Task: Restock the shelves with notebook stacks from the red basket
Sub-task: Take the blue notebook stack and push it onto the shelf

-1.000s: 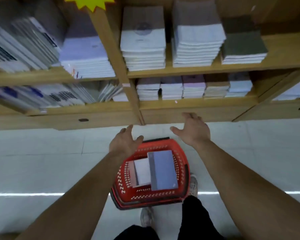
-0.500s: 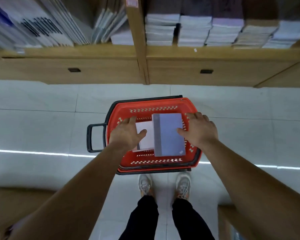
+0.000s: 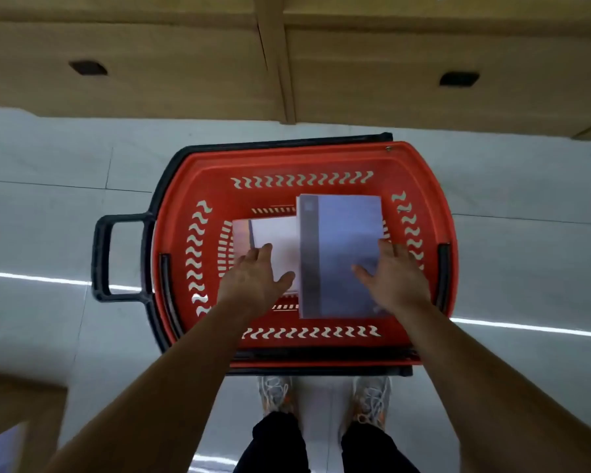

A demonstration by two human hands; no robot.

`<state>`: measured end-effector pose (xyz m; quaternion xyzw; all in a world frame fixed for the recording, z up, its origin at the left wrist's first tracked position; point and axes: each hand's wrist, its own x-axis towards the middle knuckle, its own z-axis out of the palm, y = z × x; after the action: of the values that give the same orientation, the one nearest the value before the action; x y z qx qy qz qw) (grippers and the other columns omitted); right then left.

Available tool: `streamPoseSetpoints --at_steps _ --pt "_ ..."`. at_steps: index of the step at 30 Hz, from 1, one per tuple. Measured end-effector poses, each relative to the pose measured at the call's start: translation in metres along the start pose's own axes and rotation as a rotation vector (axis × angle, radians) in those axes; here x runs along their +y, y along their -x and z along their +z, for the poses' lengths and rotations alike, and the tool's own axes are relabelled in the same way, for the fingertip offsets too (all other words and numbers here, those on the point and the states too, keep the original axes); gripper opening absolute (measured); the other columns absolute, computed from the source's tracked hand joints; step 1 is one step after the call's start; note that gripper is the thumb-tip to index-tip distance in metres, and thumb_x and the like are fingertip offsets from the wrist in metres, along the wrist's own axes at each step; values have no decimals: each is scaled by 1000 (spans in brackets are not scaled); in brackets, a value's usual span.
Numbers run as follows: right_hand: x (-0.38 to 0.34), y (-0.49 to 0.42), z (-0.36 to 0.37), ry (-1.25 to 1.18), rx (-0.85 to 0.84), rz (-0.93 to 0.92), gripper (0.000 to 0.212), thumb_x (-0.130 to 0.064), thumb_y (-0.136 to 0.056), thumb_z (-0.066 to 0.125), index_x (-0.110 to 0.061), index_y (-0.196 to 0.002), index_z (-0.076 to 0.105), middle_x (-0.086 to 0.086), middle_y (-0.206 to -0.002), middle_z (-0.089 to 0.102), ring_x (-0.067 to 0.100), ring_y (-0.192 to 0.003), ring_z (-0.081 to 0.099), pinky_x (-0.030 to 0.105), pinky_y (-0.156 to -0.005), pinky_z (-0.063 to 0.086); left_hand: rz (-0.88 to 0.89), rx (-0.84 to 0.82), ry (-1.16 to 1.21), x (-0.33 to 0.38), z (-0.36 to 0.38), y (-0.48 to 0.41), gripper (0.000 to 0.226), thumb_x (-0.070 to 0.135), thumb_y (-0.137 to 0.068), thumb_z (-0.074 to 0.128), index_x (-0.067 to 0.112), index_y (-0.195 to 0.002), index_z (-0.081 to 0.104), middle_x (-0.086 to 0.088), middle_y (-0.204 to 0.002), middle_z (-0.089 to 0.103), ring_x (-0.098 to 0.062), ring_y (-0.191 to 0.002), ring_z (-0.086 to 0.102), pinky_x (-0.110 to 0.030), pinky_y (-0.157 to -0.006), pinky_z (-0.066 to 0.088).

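Observation:
The red basket [image 3: 212, 175] stands on the floor right in front of my feet. Inside it lies a blue-grey notebook stack [image 3: 342, 240] on the right and a lower white notebook stack [image 3: 277, 233] on the left. My left hand [image 3: 256, 278] is spread over the white stack, fingers straight, thumb towards the blue-grey stack's left edge. My right hand [image 3: 393, 278] is at the blue-grey stack's right edge, fingers straight, thumb lying over its cover. Neither hand plainly grips anything.
The wooden base of the shelf unit [image 3: 185, 63] runs across the top, close behind the basket. A black basket handle [image 3: 103, 257] sticks out to the left. A wooden surface [image 3: 21, 404] shows at the lower left. Grey tiled floor surrounds the basket.
The view has tilted down from the shelves to the basket. Both hands dropped from shelf height into the basket and now sit at the two stacks.

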<state>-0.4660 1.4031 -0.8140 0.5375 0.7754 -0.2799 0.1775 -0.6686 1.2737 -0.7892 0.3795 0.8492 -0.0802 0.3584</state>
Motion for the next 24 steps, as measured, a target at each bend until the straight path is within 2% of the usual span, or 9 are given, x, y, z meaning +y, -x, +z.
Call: streamPoseSetpoints --at_steps 3,5,7,10,14,16,20,24 --pt "8 -24 27 -53 -4 12 80 -57 -95 55 -13 -155 26 15 -154 32 35 -138 39 47 -112 37 12 -16 3 1 24 -25 80 67 -94 45 22 -156 22 -6 -160 34 -32 -142 39 -51 -106 43" --pt "13 -33 41 -99 -14 27 83 -58 -94 56 -15 -156 22 16 -156 24 37 -138 39 48 -112 39 17 -38 46 3 39 -38 80 70 -93 41 23 -156 22 -6 -159 35 -32 -141 40 -51 -106 42" --pt "16 -37 51 -121 -36 33 87 -58 -94 54 -18 -158 10 17 -156 18 38 -136 39 50 -109 42 20 -64 115 8 49 -44 79 70 -94 37 25 -156 21 -4 -160 33 -31 -142 38 -53 -108 41" --pt "15 -40 61 -119 -83 30 90 -61 -97 44 -24 -157 -11 21 -159 11 40 -133 43 48 -103 46 43 -105 198 17 58 -49 70 61 -99 41 25 -156 21 -2 -162 30 -29 -145 35 -50 -110 37" --pt "10 -48 67 -141 -122 56 91 -63 -99 35 -26 -153 -28 23 -163 -6 45 -130 47 44 -97 47 75 -140 299 21 69 -54 54 48 -101 48 24 -148 33 -3 -154 43 -29 -136 47 -47 -105 45" --pt "10 -50 67 -133 -145 51 91 -62 -100 34 -26 -152 -30 24 -163 -10 48 -135 41 45 -101 45 62 -132 346 21 74 -55 47 44 -102 48 23 -143 36 -4 -149 50 -30 -131 53 -47 -101 49" --pt "8 -44 63 -125 -178 7 97 -60 -98 44 -28 -153 -29 25 -162 -13 47 -144 26 48 -112 35 32 -111 419 21 76 -52 42 37 -104 46 19 -141 38 -6 -144 54 -32 -126 56 -47 -99 51" --pt "1 -35 69 -117 -213 -34 107 -63 -93 53 -33 -150 -32 22 -162 -21 45 -149 18 50 -116 35 -22 -57 519 14 69 -51 38 30 -104 50 17 -139 42 -8 -142 54 -34 -126 56 -51 -100 51"
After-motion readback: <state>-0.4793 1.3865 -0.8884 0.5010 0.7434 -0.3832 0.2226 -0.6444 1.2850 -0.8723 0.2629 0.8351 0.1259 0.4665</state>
